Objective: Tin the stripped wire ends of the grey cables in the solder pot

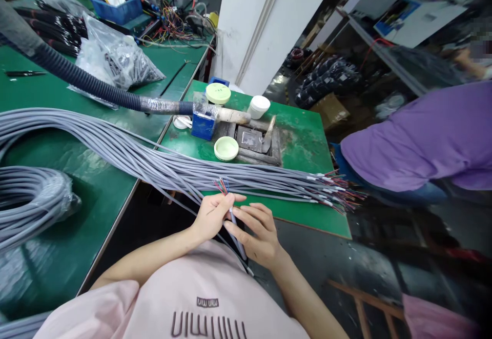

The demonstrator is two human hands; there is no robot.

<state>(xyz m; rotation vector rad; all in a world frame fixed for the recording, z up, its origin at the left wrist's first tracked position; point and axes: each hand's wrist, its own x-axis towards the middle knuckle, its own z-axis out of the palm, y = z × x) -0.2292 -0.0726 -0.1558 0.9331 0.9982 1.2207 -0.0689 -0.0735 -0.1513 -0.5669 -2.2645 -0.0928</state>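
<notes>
Close to my body, a grey cable [239, 242] points upward, thin coloured wires [222, 186] fanning from its stripped end. My left hand [213, 215] pinches it between thumb and fingers just below those wires. Lower down, the thumb and fingertips of my right hand [258, 234] close lightly around its jacket. Just beyond my hands lies a long bundle of grey cables [246, 172], its stripped, coloured ends [342, 191] gathered at the right and marked by white bands.
A soot-stained well [251, 139] with a scraper [269, 135] is set in the green table. Around it stand a pale green lid [226, 148], a white cup [259, 106] and an extraction hose [126, 98]. Coiled cable [33, 200] lies left; a person in purple [423, 134] is at right.
</notes>
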